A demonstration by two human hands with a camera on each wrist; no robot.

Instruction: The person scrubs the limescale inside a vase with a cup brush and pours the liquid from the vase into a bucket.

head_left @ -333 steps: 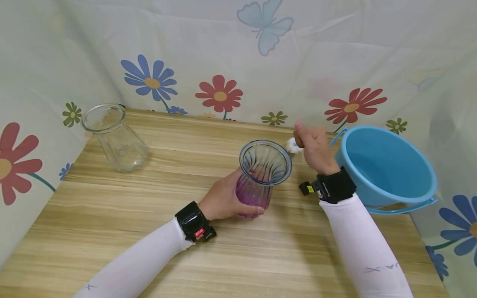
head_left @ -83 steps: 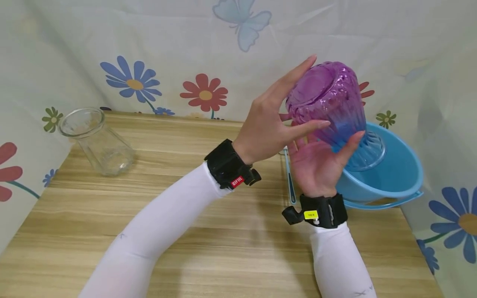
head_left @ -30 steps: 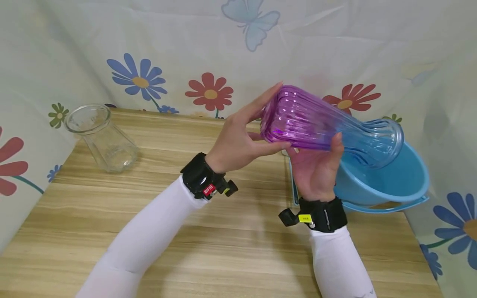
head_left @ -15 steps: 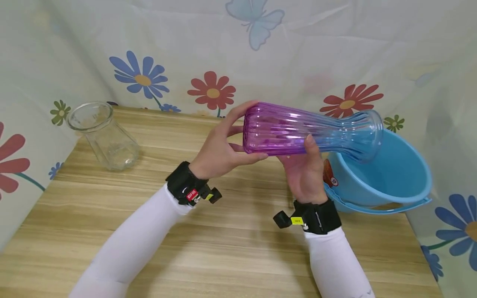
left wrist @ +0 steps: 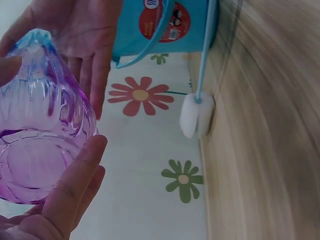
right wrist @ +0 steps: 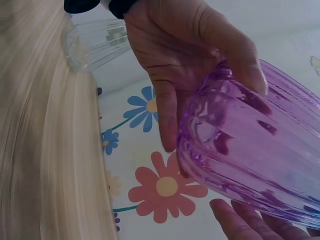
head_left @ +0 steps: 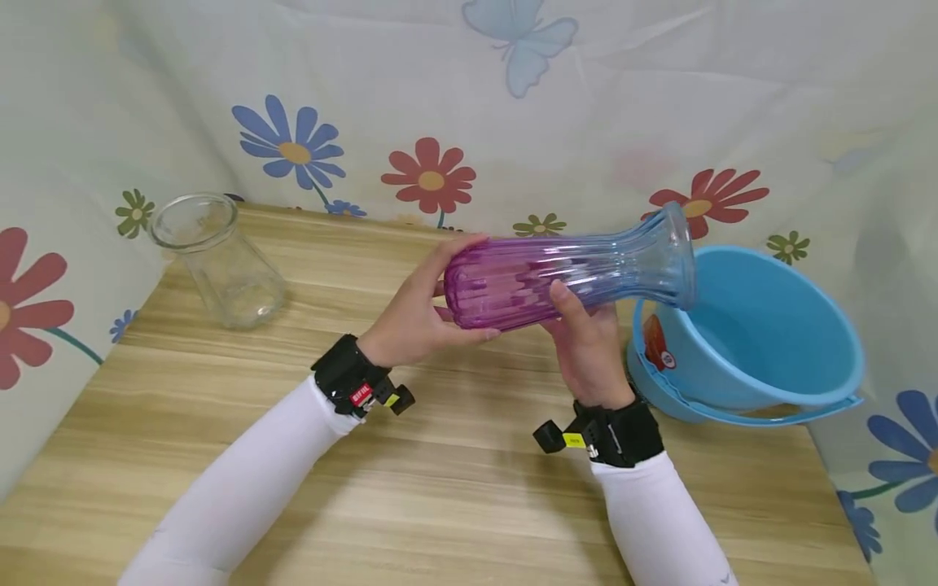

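A ribbed glass vase [head_left: 535,277], purple at the base and blue toward the mouth, is held above the table between both hands. It lies nearly level, mouth to the right near the bucket's left rim. My left hand [head_left: 410,317] grips its base, thumb below and fingers over the far side. Under the vase's middle is my right hand [head_left: 589,350], its thumb across the near side and its fingers partly hidden beneath. In the left wrist view, a white-headed brush [left wrist: 197,115] with a light blue handle rests on the table; the head view hides it behind the vase and hands.
A light blue bucket [head_left: 762,391] stands at the right, its handle lowered at the front. At the back left is a clear glass jar [head_left: 234,285]. Flower-printed curtain [head_left: 352,49] encloses the wooden table [head_left: 440,505] at the back and sides.
Earliest, the vase stood upright in my left hand. Later, both hands held it mouth-down over the bucket. Since then it has levelled out and moved left, its mouth rising off the bucket.
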